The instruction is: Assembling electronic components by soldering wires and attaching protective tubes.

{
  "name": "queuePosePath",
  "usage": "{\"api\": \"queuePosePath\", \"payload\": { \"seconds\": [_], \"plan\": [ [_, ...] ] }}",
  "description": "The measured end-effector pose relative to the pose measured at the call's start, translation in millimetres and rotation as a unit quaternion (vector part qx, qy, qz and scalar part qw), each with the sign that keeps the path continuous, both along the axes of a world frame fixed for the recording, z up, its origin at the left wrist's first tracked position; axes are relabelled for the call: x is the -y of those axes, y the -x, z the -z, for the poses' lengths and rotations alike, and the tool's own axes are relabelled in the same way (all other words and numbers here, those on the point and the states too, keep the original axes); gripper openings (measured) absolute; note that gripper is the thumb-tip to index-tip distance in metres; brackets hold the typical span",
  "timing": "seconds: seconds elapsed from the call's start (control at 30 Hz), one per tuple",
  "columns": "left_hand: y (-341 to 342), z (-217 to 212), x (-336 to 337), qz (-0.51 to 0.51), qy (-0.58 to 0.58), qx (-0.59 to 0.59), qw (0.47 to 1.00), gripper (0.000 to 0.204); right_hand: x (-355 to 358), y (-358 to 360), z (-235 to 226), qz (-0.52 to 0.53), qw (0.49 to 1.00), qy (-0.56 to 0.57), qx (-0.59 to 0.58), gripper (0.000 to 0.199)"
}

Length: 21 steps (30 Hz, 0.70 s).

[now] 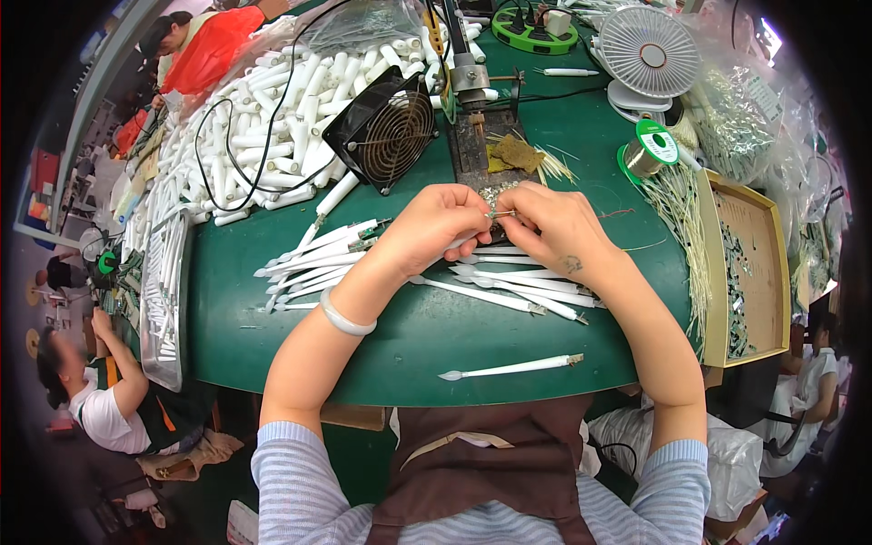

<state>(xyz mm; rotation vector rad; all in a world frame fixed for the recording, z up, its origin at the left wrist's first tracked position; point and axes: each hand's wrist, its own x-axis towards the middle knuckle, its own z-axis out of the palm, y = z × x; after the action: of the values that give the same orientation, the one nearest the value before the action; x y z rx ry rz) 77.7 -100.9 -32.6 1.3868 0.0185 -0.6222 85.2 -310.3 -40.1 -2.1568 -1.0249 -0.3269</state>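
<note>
hands: left hand [434, 227] and right hand [554, 227] meet at the far middle of the green surface [409, 336], fingertips close together.
left fingers: curled shut around a white stick [465, 242] that pokes out toward the right hand.
right fingers: pinched on a thin wire [502, 213] at the stick's end; how tight, cannot tell.
near the hands: a row of white sticks [509, 286] lies just under the wrists, another bunch [318, 259] to the left.
lone stick [513, 368]: by the near edge, apart from the rest.
behind the hands: soldering stand [477, 136] with a black fan [386, 127] beside it.
far left: heap of white tubes [263, 136].
right: solder spool [649, 150], white fan [647, 54], cardboard tray [749, 263].
</note>
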Motion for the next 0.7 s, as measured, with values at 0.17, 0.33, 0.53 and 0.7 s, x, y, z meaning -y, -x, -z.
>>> {"api": "queuePosePath", "payload": {
  "seconds": [0.17,0.33,0.53,0.7],
  "plan": [
    [0.5,0.5,-1.5,0.014,-0.011,0.01,1.0,0.007,1.6,0.7,-2.9,-0.021,1.0,0.022,0.002,0.015],
    [0.2,2.0,-2.1,0.023,-0.01,0.016,1.0,0.007,4.3,0.2,-6.4,-0.041,0.996,0.064,-0.035,0.015],
    [-0.3,-0.7,-0.7,0.019,-0.03,0.025,0.999,0.007,2.0,1.4,-3.1,-0.017,0.999,0.031,-0.004,0.014],
    [2.4,-3.9,0.1,0.007,-0.036,0.044,0.998,0.007,0.3,3.8,-5.8,0.017,0.999,-0.014,-0.044,0.017]
  ]
}}
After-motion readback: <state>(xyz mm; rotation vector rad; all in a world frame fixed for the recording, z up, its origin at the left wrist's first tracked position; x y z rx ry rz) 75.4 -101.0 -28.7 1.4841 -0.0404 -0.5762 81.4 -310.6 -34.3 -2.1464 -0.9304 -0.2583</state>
